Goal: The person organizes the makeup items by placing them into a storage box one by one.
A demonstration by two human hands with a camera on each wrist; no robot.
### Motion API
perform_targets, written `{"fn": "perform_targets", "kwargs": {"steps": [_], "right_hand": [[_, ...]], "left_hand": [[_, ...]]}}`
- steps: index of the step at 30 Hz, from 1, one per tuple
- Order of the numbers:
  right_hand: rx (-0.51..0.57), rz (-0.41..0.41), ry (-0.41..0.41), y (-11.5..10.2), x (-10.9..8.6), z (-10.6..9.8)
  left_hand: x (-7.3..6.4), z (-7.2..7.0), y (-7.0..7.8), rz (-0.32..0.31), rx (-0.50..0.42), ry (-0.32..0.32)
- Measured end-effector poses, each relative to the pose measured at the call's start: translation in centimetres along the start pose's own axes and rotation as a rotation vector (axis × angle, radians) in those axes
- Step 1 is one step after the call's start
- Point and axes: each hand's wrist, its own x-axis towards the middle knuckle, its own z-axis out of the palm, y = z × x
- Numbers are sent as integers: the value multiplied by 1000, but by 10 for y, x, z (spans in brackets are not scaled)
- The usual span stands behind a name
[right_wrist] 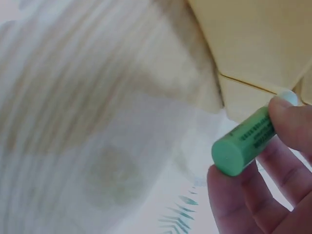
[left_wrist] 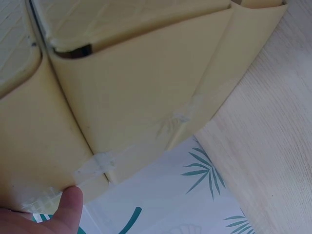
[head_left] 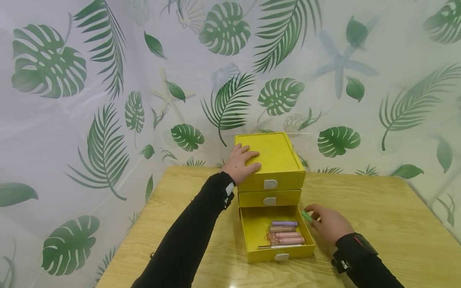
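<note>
A yellow drawer box (head_left: 266, 150) with stacked drawers stands on the table. My left hand (head_left: 240, 165) rests on the left edge of its top, fingers spread; one finger and part of the hand show against the box in the left wrist view. The bottom drawer (head_left: 253, 228) is pulled out. Inside lie a purple tube (head_left: 284, 223), a brown tube (head_left: 282, 229), pink tubes (head_left: 288, 241) and a thin rod (head_left: 277, 247). Just right of that drawer, my right hand (head_left: 330, 224) pinches a small green tube (right_wrist: 243, 141) with printed lettering, between thumb and fingers.
The wood-grain table (head_left: 374, 208) extends to both sides of the box. Behind it hangs a leaf-patterned sheet (head_left: 223, 68). Both upper drawers, with white tabs (head_left: 270, 184), are pushed in. A small dark object (head_left: 152, 255) lies near the left sleeve.
</note>
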Motion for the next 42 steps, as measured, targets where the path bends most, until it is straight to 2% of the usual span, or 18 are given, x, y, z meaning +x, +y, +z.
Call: {"fn": "perform_targets", "kwargs": {"steps": [8,16,30,36,42], "right_hand": [[-33,-95,93,-18,1,-10],[-92,-189,174,-38,5,-6],[-230,-263,161,-69,27,20],[-294,-258,141,-71,32,31],[-340,-253,172,-64,40,42]], "left_hand": [[0,0,1,-7,0,2],[1,1,0,-3,6,0],[-1,3,-1,0,-8,13],[-2,4,0,-6,-1,12],[0,1,0,-4,-1,3]]}}
